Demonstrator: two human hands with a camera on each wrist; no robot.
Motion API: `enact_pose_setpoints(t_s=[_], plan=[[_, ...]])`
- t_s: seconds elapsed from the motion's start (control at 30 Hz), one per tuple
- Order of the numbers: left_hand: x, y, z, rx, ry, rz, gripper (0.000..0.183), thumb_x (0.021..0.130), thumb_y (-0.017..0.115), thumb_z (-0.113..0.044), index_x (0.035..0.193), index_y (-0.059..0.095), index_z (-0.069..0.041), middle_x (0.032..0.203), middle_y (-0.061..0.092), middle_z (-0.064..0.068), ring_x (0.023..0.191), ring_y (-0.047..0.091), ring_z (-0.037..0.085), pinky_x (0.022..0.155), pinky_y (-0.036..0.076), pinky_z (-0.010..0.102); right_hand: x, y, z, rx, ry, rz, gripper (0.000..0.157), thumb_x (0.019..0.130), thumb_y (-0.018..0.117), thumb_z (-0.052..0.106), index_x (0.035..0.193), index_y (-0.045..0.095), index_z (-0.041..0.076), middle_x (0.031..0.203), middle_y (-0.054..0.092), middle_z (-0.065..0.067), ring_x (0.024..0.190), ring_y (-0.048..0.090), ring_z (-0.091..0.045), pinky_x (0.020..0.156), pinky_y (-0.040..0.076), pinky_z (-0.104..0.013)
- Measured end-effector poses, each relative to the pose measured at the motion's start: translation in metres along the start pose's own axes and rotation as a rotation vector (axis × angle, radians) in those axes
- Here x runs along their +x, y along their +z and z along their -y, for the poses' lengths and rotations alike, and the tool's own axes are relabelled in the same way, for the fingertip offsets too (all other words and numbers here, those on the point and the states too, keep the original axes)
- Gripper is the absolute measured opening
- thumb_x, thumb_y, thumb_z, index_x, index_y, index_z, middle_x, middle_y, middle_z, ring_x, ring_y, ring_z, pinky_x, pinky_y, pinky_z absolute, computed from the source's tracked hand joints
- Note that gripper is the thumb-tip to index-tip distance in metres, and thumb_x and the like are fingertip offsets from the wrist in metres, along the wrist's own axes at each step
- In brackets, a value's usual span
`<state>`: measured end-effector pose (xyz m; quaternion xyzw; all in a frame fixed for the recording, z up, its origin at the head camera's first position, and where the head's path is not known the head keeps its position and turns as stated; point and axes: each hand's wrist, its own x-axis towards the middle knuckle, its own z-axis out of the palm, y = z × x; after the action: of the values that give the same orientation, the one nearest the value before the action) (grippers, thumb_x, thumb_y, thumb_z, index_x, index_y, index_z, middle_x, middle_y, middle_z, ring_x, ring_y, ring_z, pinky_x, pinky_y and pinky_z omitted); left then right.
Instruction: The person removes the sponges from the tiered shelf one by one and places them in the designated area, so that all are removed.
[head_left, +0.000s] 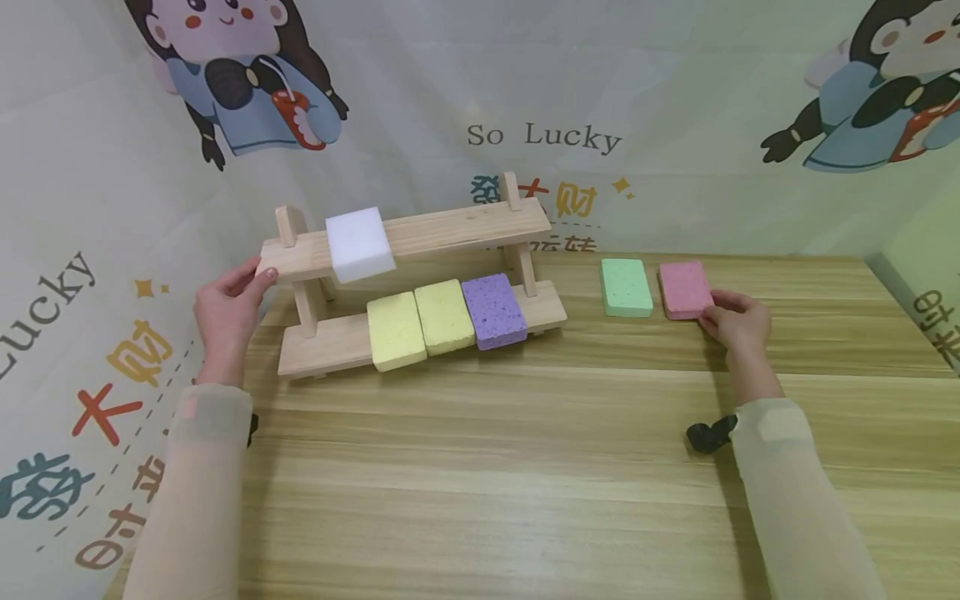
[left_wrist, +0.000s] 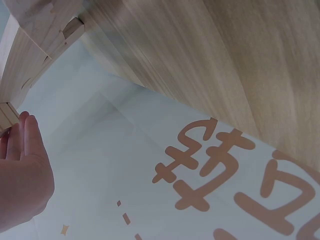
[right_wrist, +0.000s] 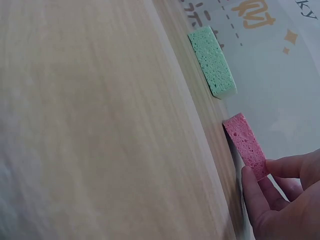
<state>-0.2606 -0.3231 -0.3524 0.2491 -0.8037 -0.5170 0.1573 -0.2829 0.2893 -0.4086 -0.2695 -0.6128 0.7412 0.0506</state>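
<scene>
A two-tier wooden rack (head_left: 468,227) stands on the table at the left. My left hand (head_left: 231,315) grips the left end of its upper board between thumb and fingers; in the left wrist view the hand (left_wrist: 26,177) meets the board's end. The upper board carries a white sponge (head_left: 360,244). On the lower board sit two yellow sponges (head_left: 396,330) and a purple sponge (head_left: 495,311), side by side. To the right, a pink sponge (head_left: 684,289) is pinched at its near right corner by my right hand (head_left: 738,323). Left of it lies a green sponge (head_left: 626,287).
The wooden table (head_left: 480,467) stretches in front of the rack. Printed cloth (head_left: 675,92) with cartoon figures and lettering hangs behind and at both sides. A black wrist device (head_left: 711,435) sits at the right cuff.
</scene>
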Motion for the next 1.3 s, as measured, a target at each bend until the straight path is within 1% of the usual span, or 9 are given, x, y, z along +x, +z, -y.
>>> enact_pose_setpoints(t_s=[0.23, 0.47, 0.67, 0.8, 0.93, 1.03, 1.1, 1.2, 1.3], plan=[[0.0009, 0.0017, -0.0029, 0.004, -0.002, 0.01, 0.057, 0.09, 0.068, -0.049, 0.14, 0.058, -0.024, 0.143, 0.058, 0.001, 0.119, 0.062, -0.001, 0.102, 0.051, 0.019, 0.003, -0.0035, 0.0002, -0.065, -0.024, -0.022, 0.03, 0.092, 0.06, -0.01, 0.081, 0.064, 0.018, 0.066, 0.062, 0.014, 0.057, 0.061, 0.004, 0.056, 0.055, -0.011], [0.0004, 0.0026, -0.0042, -0.018, 0.011, 0.008, 0.055, 0.09, 0.069, -0.045, 0.139, 0.059, -0.022, 0.142, 0.058, 0.003, 0.114, 0.064, -0.003, 0.101, 0.051, 0.017, 0.0048, -0.0043, 0.0018, -0.202, -0.048, -0.06, 0.021, 0.091, 0.063, -0.007, 0.09, 0.064, 0.015, 0.067, 0.057, 0.017, 0.059, 0.058, 0.008, 0.059, 0.054, -0.008], [0.0002, 0.0046, -0.004, -0.006, 0.0, 0.024, 0.056, 0.091, 0.067, -0.048, 0.141, 0.057, -0.024, 0.144, 0.056, 0.001, 0.125, 0.06, 0.003, 0.105, 0.049, 0.021, 0.0062, -0.0064, 0.0023, -0.31, -0.076, -0.08, 0.019, 0.091, 0.065, -0.003, 0.108, 0.067, 0.006, 0.062, 0.054, 0.021, 0.058, 0.054, 0.011, 0.058, 0.051, -0.005], [-0.0003, 0.0048, -0.005, -0.023, -0.009, 0.022, 0.055, 0.091, 0.068, -0.047, 0.14, 0.057, -0.024, 0.144, 0.057, 0.001, 0.122, 0.061, 0.001, 0.105, 0.049, 0.021, 0.0066, -0.0066, 0.0013, -0.455, -0.085, -0.097, 0.035, 0.093, 0.067, 0.007, 0.127, 0.063, 0.0, 0.078, 0.054, 0.017, 0.063, 0.05, 0.012, 0.06, 0.048, -0.003], [-0.001, 0.0037, -0.0046, -0.036, -0.004, 0.011, 0.055, 0.09, 0.07, -0.046, 0.139, 0.059, -0.024, 0.142, 0.058, 0.001, 0.112, 0.063, -0.005, 0.099, 0.05, 0.015, 0.0069, -0.0061, 0.0013, -0.568, -0.097, -0.109, 0.043, 0.092, 0.069, 0.015, 0.132, 0.063, 0.0, 0.097, 0.059, 0.008, 0.071, 0.044, 0.01, 0.065, 0.042, -0.004], [-0.0015, 0.0032, -0.0037, -0.034, -0.006, 0.018, 0.056, 0.089, 0.07, -0.047, 0.139, 0.059, -0.024, 0.142, 0.059, 0.001, 0.111, 0.063, -0.005, 0.098, 0.051, 0.014, 0.0076, -0.0075, 0.0016, -0.582, -0.096, -0.103, 0.042, 0.091, 0.07, 0.016, 0.13, 0.064, 0.0, 0.084, 0.06, 0.014, 0.07, 0.045, 0.009, 0.066, 0.04, -0.006], [-0.0015, 0.003, -0.0036, -0.043, -0.015, 0.024, 0.056, 0.089, 0.07, -0.047, 0.139, 0.059, -0.024, 0.142, 0.059, 0.0, 0.115, 0.062, -0.003, 0.101, 0.05, 0.016, 0.0081, -0.0089, 0.0012, -0.582, -0.092, -0.094, 0.042, 0.091, 0.071, 0.017, 0.129, 0.065, 0.0, 0.068, 0.052, 0.022, 0.068, 0.045, 0.009, 0.066, 0.04, -0.006], [-0.0018, 0.0023, -0.0041, -0.052, -0.036, 0.028, 0.056, 0.089, 0.07, -0.047, 0.14, 0.058, -0.024, 0.144, 0.057, 0.0, 0.121, 0.061, 0.001, 0.106, 0.048, 0.021, 0.009, -0.0102, 0.0002, -0.587, -0.086, -0.073, 0.042, 0.091, 0.071, 0.018, 0.129, 0.065, 0.0, 0.064, 0.05, 0.025, 0.068, 0.045, 0.009, 0.066, 0.039, -0.007], [-0.0027, 0.001, -0.0038, -0.048, -0.049, 0.029, 0.057, 0.09, 0.069, -0.047, 0.14, 0.057, -0.025, 0.145, 0.057, -0.001, 0.124, 0.059, 0.002, 0.109, 0.047, 0.024, 0.0089, -0.0097, -0.0022, -0.519, -0.064, -0.043, 0.028, 0.092, 0.07, 0.015, 0.117, 0.069, 0.002, 0.064, 0.054, 0.024, 0.064, 0.05, 0.012, 0.065, 0.043, -0.005]])
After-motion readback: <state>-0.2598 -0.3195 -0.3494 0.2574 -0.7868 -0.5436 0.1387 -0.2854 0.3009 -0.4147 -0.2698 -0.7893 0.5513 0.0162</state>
